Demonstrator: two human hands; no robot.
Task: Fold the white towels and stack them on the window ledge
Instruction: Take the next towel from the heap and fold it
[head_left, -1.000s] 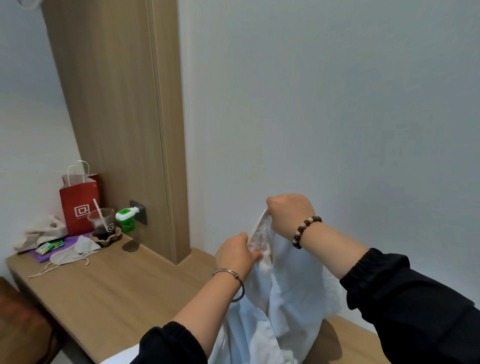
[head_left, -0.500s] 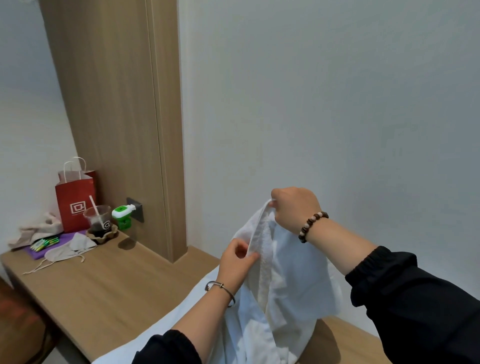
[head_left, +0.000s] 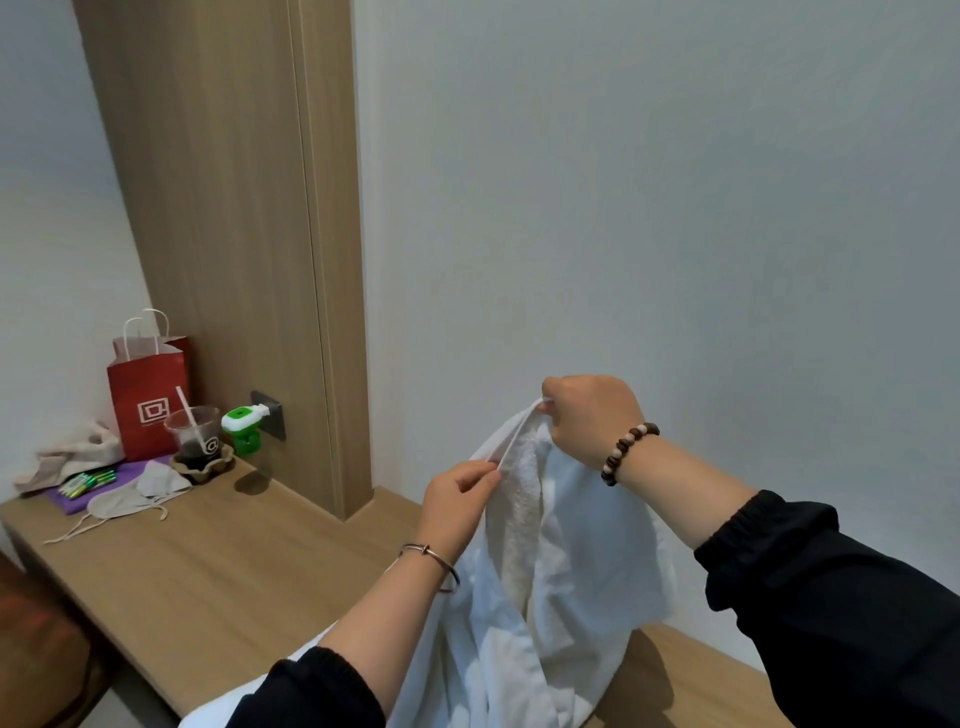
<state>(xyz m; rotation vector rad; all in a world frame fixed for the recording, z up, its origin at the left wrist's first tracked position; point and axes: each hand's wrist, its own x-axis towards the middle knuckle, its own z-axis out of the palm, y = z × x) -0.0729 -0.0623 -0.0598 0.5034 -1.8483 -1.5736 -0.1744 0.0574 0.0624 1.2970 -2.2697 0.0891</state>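
Note:
A white towel (head_left: 561, 561) hangs bunched in front of me, its lower part draping down onto the wooden ledge (head_left: 208, 561). My right hand (head_left: 589, 415) grips the towel's top edge at its highest point. My left hand (head_left: 457, 499) pinches the same hemmed edge a little lower and to the left, so a short stretch of hem runs taut between the two hands. More white cloth lies at the bottom edge of the view under my left arm.
At the ledge's far left stand a red paper bag (head_left: 148, 395), a plastic cup with a straw (head_left: 195, 436), a green plug-in device (head_left: 244, 426), face masks (head_left: 130, 499) and a crumpled beige cloth (head_left: 72, 457). A wooden panel (head_left: 234, 234) rises behind.
Both hands have slid apart along the towel's hem, the right one rising slightly and the left one moving down and left, opening out the edge between them.

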